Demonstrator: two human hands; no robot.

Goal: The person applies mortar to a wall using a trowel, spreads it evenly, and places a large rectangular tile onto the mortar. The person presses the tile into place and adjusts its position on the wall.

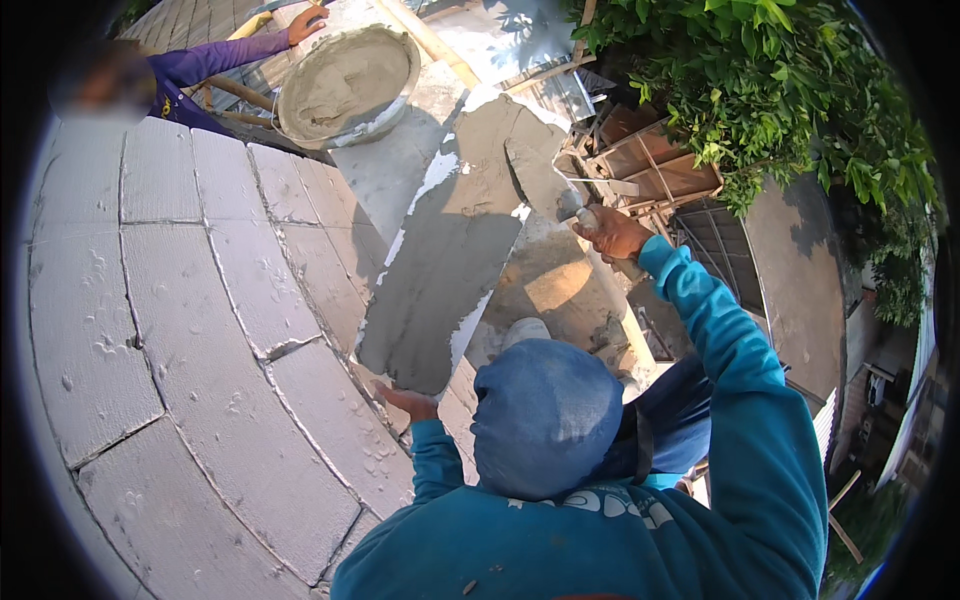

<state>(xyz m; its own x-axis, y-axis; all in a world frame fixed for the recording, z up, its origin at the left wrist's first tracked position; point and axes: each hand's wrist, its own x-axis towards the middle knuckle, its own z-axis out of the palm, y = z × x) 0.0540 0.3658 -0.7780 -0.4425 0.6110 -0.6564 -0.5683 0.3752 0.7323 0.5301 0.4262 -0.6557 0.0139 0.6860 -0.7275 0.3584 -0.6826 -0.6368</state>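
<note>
A long white block (430,185), likely lightweight concrete, slants across the middle of the view. Wet grey mortar (440,270) coats its upper face, leaving white along the edges. At its near end, my left hand (408,400) grips the block from below, fingers at the left corner. My right hand (612,236) is closed round the handle of a trowel (545,182). Its mortar-covered blade lies against the coating near the block's far right end. Both my sleeves are teal, and my bent denim knee (548,420) rises just right of my left hand.
Pale block masonry (190,310) with open joints fills the left. A round basin of mortar (348,85) stands beyond the block; a purple-sleeved co-worker's hand (308,25) is by its rim. Bamboo poles (635,335), wooden frames (655,165) and leafy branches (770,80) lie to the right.
</note>
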